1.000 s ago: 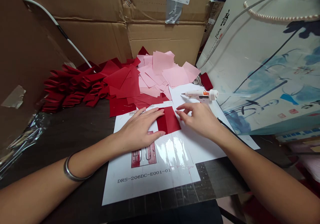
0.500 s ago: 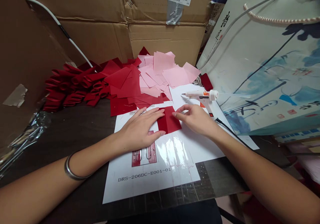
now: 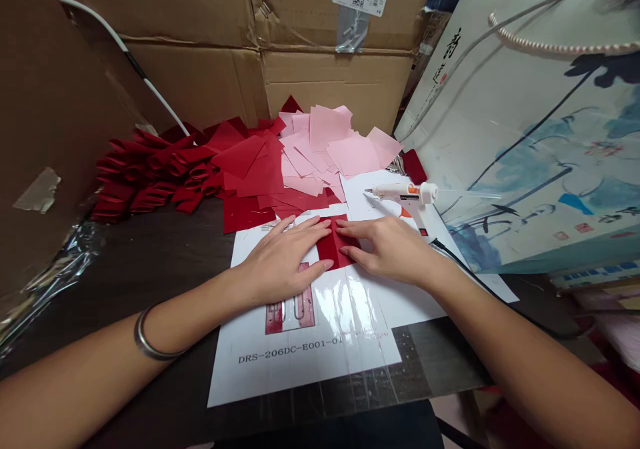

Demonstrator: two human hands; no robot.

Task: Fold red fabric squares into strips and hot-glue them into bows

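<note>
A red fabric square (image 3: 336, 257) with a fold line down its middle lies flat on a printed white sheet (image 3: 280, 382). My left hand (image 3: 285, 262) rests flat with fingers spread, its fingertips and thumb on the square's left part. From the right, my right hand (image 3: 393, 249) lays its extended fingers and thumb on the right part, palm down. Neither hand grips the cloth. Just beyond my right hand stands a white hot glue gun (image 3: 407, 195) with a clear glue stick in its back.
Folded red pieces (image 3: 150, 169) are heaped at the back left, beside loose red squares (image 3: 255, 169) and pink squares (image 3: 330, 129). Cardboard boxes (image 3: 340, 79) wall off the back. A painted paper bag (image 3: 530, 135) stands on the right. The glue gun's black cord (image 3: 465, 269) runs rightward.
My right hand has moved left and flattened, going from pinching near the square's right edge to pressing near its middle. My left hand stays on the square's left part.
</note>
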